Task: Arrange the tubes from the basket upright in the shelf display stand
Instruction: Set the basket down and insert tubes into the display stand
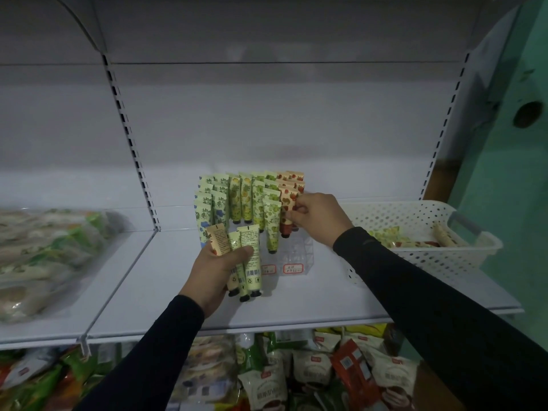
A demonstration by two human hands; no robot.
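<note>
Here the right hand, at frame centre, pinches a red-patterned tube, seating it upright in the clear stand. The left hand, just below, grips three spare tubes as ready stock; more lie in the basket at right.

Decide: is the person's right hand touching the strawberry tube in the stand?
Touching. The head view shows the right hand with its fingers pinching the strawberry tube in the stand.

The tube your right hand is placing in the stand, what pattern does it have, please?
Red strawberries on a pale peach tube, seen in the head view.
</note>
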